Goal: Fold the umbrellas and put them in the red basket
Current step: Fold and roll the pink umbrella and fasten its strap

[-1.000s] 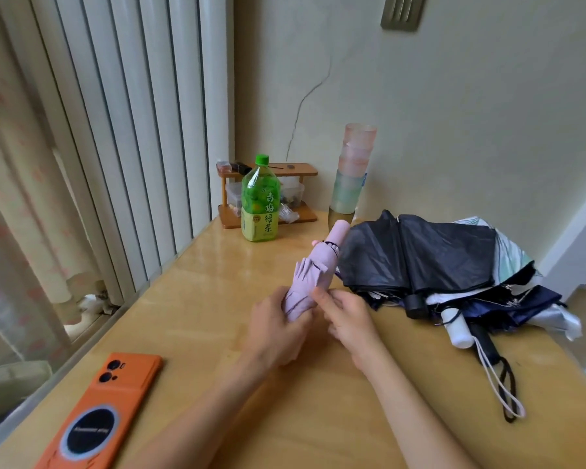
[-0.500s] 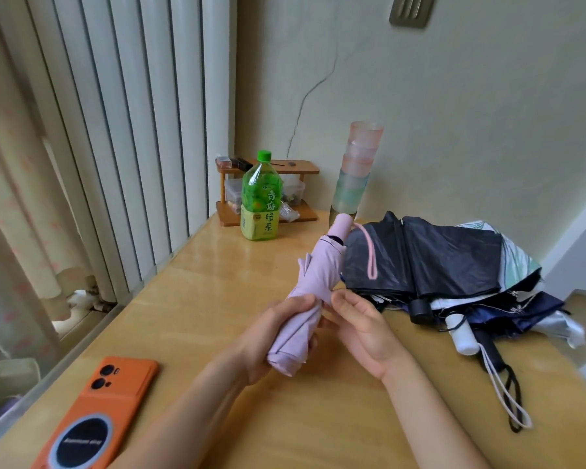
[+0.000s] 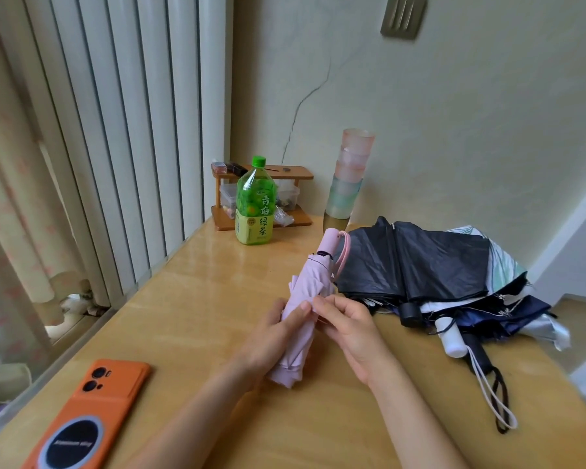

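Closer now, wooden table (image 3: 197, 299) bears orange phone (image 3: 82, 421).

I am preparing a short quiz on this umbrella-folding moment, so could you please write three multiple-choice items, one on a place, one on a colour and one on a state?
1. Where does the orange phone lie on the table?
A. near left corner
B. beside the bottle
C. under the umbrella pile

2. What colour is the cap of the green tea bottle?
A. red
B. green
C. white

3. In what state is the pink umbrella?
A. fully open
B. collapsed, held in both hands
C. lying untouched on the table

Answers:
1 A: it sits at the lower left, apart from everything else.
2 B: the cap matches the label.
3 B: the left hand wraps its canopy and the right hand pinches the fabric.
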